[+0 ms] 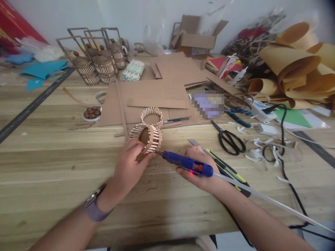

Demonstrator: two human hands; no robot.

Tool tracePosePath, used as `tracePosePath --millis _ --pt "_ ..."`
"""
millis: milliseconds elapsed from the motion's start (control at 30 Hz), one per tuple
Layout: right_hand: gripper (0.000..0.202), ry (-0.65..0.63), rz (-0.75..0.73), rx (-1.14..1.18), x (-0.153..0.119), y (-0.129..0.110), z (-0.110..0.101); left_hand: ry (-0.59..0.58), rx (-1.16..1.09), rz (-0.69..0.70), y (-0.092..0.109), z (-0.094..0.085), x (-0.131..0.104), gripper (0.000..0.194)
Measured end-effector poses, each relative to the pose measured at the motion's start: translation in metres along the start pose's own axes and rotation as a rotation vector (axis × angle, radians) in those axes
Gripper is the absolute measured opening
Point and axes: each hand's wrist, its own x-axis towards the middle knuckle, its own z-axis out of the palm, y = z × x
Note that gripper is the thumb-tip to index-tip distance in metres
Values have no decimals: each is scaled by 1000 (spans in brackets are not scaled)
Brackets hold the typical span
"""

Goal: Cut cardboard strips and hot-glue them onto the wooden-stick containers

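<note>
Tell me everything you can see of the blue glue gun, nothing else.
The blue glue gun is slim, its body apparently plastic, with a side opening showing something red inside and a red light glowing underneath. A long, pale, translucent stick extends from its rear. The right hand holds it slanted above the table, its narrow, dark nozzle aimed at the slatted ring in the left hand. Whether nozzle and ring touch is unclear.

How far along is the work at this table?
The lidded containers with handles look done. In progress: the left hand holds a slatted drum; the right hand holds a glue gun at its edge. Probably left: its lid and handle, neither visible on it; a smaller ring lies unattached.
</note>
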Motion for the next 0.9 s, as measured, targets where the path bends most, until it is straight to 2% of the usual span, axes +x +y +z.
tracePosePath --millis 167,433,633,900 --pt "35 -31 105 50 1 -3 -4 28 32 77 -1 0 1 17" --pt "31 -49 161 152 1 -4 -7 71 97 165 -2 -2 2 16" --pt "24 -44 215 196 0 -2 -8 72 103 161 -1 -1 2 16" --pt "26 -65 245 213 -2 -1 -8 74 98 132 -1 -1 1 15"
